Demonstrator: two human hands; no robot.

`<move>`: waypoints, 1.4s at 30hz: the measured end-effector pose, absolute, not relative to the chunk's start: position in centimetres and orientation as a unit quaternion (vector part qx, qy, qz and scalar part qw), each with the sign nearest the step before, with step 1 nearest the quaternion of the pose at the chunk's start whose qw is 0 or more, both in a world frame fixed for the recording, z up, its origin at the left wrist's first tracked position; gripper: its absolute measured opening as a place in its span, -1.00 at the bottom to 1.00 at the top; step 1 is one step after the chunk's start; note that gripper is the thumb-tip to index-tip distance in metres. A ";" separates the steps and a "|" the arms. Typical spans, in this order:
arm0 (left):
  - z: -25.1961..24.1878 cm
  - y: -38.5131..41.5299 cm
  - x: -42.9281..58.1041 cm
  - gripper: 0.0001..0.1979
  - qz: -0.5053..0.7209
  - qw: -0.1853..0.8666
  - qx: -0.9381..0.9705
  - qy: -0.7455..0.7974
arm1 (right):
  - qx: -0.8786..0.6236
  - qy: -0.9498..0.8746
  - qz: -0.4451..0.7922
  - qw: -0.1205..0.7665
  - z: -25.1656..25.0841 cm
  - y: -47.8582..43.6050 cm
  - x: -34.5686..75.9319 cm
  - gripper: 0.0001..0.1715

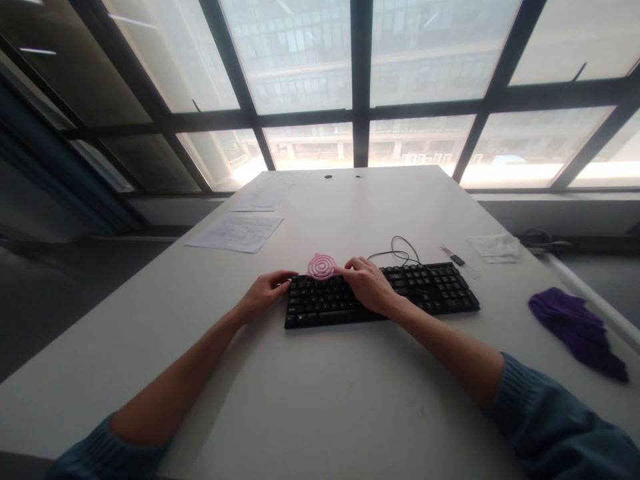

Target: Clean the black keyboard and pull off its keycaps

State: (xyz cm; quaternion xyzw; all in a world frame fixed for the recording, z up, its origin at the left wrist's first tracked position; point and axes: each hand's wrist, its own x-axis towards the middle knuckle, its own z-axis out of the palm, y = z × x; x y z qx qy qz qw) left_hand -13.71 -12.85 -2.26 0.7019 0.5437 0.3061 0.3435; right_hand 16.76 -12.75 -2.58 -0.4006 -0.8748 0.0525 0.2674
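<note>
A black keyboard [333, 310] lies on the white table, its long side toward me. My left hand [267, 293] is at the keyboard's left end, fingers curled against its far left corner and holding it. A pink round thing with concentric rings [321, 267], like a small fan grille, is over the keyboard's upper left keys. My right hand [367, 283] reaches across the middle of the keyboard, its fingers closed at the right edge of the pink thing. The palm covers some keys, and the fingertips are partly hidden.
A black cable [400, 250] curls behind the keyboard. To the right are a small brush-like tool [453, 255], a white cloth or tissue [495, 249] and a crumpled purple cloth [575, 327]. Paper sheets [235, 231] lie at the far left, near large windows.
</note>
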 end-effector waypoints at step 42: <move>-2.5 -12.8 -13.9 -0.49 0.301 0.347 0.702 0.545 | -0.377 -0.863 0.062 0.331 -3.4 -12.4 16.9 -0.42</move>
